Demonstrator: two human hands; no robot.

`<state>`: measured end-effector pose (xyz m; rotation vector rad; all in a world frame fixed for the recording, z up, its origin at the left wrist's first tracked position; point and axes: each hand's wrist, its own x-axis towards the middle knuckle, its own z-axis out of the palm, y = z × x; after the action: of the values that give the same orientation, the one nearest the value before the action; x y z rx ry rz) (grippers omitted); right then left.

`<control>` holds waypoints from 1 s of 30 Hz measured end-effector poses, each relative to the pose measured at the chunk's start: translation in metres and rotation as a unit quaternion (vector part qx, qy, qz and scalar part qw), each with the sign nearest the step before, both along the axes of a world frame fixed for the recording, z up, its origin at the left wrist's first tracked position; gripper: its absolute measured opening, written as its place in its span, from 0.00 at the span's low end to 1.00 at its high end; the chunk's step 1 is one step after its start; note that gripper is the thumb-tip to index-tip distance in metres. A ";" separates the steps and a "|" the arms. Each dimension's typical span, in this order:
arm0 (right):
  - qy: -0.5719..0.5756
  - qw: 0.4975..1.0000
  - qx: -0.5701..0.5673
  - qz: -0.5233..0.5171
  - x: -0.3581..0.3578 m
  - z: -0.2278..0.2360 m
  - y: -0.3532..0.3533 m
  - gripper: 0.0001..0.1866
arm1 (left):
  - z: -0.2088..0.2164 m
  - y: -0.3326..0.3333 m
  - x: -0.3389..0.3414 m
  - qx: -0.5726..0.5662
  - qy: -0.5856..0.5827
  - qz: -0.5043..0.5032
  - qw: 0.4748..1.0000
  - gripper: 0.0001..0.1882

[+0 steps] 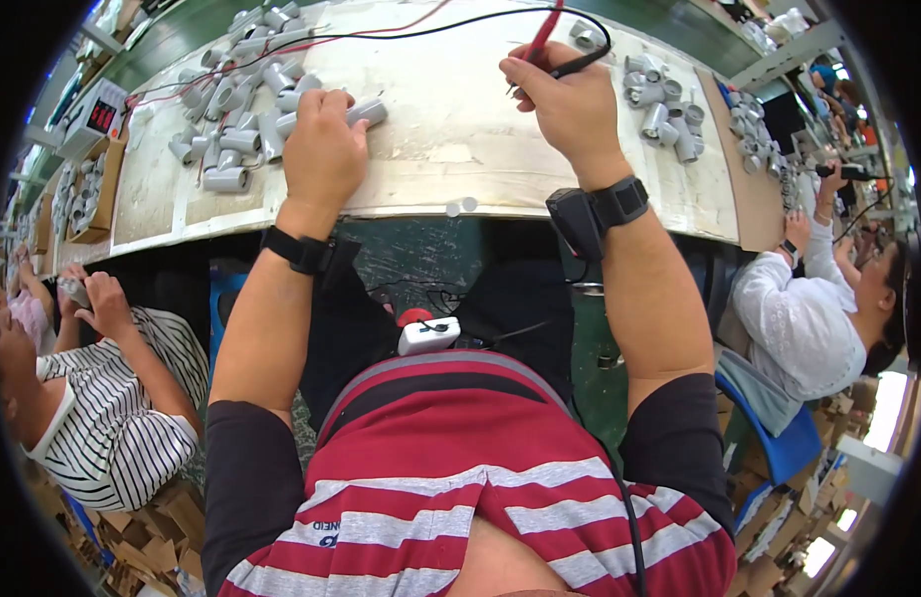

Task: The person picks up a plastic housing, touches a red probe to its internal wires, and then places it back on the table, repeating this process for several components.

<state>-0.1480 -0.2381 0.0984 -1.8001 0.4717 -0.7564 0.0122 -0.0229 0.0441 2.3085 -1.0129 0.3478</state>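
Note:
My left hand (324, 147) is closed around a grey cylindrical part (371, 110), whose end sticks out past the thumb to the right. Higher up on the right, my right hand (572, 107) is closed on a pair of test probes, one red (545, 32) and one black (580, 62). Their thin tips point down and to the left, apart from the part in my left hand. Beside my left hand lies a loose pile of similar grey parts (231, 95), several with thin wires. A second group of grey parts (669, 114) lies right of my right hand.
The pale worktop (450, 149) has two small round white discs (461, 207) at its near edge. A meter box with a red display (94, 117) stands far left, by a cardboard box (100, 189) of parts. A black lead (420, 34) crosses the back. Co-workers sit at either side.

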 end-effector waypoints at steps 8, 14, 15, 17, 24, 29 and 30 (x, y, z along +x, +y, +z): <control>-0.052 0.901 -0.429 -0.016 0.027 0.080 -0.024 0.05 | -0.014 -0.176 -0.061 0.000 -0.167 -0.402 0.900 0.07; -0.053 0.819 -0.571 -0.002 0.016 0.113 -0.024 0.10 | 0.005 -0.284 -0.111 -0.398 0.488 -0.458 0.627 0.21; -0.046 0.822 -0.567 0.000 0.015 0.115 -0.023 0.10 | 0.004 -0.281 -0.110 -0.349 0.459 -0.456 0.678 0.22; -0.030 0.828 -0.560 0.013 0.010 0.117 -0.022 0.11 | 0.002 -0.273 -0.112 -0.249 0.398 -0.437 0.767 0.23; -0.066 0.886 -0.459 0.006 0.007 0.085 -0.026 0.09 | 0.003 -0.227 -0.095 0.129 0.162 -0.277 0.938 0.31; -0.026 0.930 -0.364 -0.048 0.001 0.056 -0.033 0.11 | -0.023 -0.144 -0.088 -0.092 0.210 -0.281 0.932 0.50; -0.039 0.931 -0.362 -0.036 0.002 0.052 -0.033 0.11 | -0.021 -0.123 -0.081 -0.131 0.278 -0.237 0.922 0.46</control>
<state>-0.1464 -0.2713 0.1505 -2.4270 0.2086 -1.1516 -0.0684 -0.1460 0.0229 1.6938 -1.0955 -0.3369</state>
